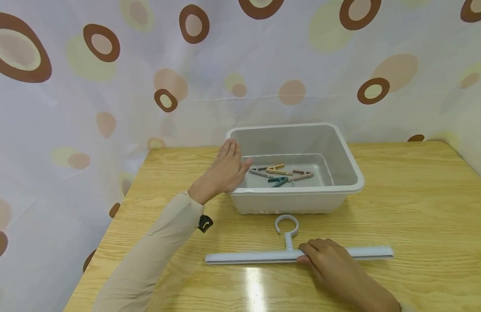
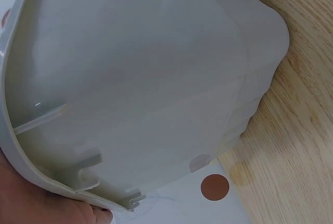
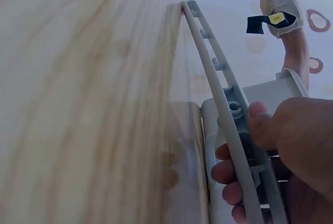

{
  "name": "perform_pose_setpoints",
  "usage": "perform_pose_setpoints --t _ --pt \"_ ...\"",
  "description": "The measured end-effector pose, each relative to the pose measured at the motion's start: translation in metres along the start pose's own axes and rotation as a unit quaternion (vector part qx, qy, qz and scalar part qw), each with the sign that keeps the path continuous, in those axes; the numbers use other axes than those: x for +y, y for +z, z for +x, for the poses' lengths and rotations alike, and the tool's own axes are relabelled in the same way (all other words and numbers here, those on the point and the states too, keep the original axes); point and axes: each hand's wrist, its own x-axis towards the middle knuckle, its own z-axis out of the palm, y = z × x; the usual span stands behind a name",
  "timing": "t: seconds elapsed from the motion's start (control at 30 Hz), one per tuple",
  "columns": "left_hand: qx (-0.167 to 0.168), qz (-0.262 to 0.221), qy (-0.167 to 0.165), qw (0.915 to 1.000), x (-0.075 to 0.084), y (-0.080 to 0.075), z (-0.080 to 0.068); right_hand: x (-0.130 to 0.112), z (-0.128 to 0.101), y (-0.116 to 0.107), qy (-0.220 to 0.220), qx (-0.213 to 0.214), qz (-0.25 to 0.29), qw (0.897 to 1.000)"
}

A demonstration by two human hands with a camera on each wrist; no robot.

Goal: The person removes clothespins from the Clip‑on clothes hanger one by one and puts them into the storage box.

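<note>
Fingers of the right hand [image 1: 334,264] curl over the long pale blue plastic hanger bar with a round hook [image 1: 298,253], and the thumb tucks under its near edge. So this hand pinches the bar close to the middle, just right of where the hook stem joins. The bar lies flat on the wooden table [image 1: 419,208], near the front edge, with its hook pointing toward the tub.

In the right wrist view the same fingers [image 3: 229,172] wrap the thin rail of the bar, and small notches show along it.

Just behind the hook stands the light grey plastic tub [image 1: 351,173]. A few small plastic clips [image 1: 281,173] in tan, grey and teal lie in a loose heap on its floor. The left hand [image 1: 224,171] rests flat against the tub's left rim, fingers straight and together, thumb over the edge. It presses but does not grab.

What could go wrong? The bar is long and thin, and the hand holds it a bit off the middle. If it is lifted like this, I think the long left end may dip and knock the table or the tub. The hook could also catch on the tub's front wall, since it sits so close. The flat left hand only steadies the tub, so a hard bump might slide it across the smooth, shiny wood. The clips are small and tangled, so they may be fiddly to pick out one at a time.

A spotted curtain [image 1: 88,86] hangs behind the table.
</note>
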Motion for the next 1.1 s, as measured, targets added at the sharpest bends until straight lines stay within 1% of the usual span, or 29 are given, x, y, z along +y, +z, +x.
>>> perform_pose_setpoints --t 0.17,0.37,0.6,0.7,0.77,0.87,0.97,1.03,1.1 --pt "-0.003 0.001 -0.002 1.0 0.003 -0.001 -0.002 0.0 -0.002 0.001 0.015 -0.035 0.033 0.999" --pt "0.001 0.0 -0.003 1.0 0.005 -0.001 -0.003 0.002 -0.002 0.001 0.028 -0.063 0.05 0.996" --pt "0.004 0.003 -0.003 1.0 0.003 -0.001 -0.003 0.002 0.0 0.002 0.015 -0.052 0.03 0.998" --pt "0.009 -0.011 -0.004 0.9999 0.002 -0.001 -0.004 0.002 0.002 0.002 0.018 -0.06 0.022 0.998" --pt "0.019 -0.025 -0.002 0.9995 0.0 -0.001 -0.004 0.003 0.002 0.0 0.018 -0.066 0.031 0.997" --pt "0.053 -0.047 0.013 0.9974 -0.005 0.001 -0.006 0.017 -0.001 -0.006 0.004 -0.038 0.034 0.999" --pt "0.096 -0.059 0.019 0.9934 -0.017 -0.001 -0.014 0.045 -0.009 -0.025 0.003 0.002 0.019 1.0" --pt "0.117 -0.062 0.007 0.9911 -0.029 -0.004 -0.022 0.068 -0.019 -0.042 0.024 0.026 -0.005 0.999" --pt "0.123 -0.064 -0.016 0.9902 -0.042 -0.008 -0.032 0.091 -0.032 -0.06 0.069 0.028 -0.02 0.997"
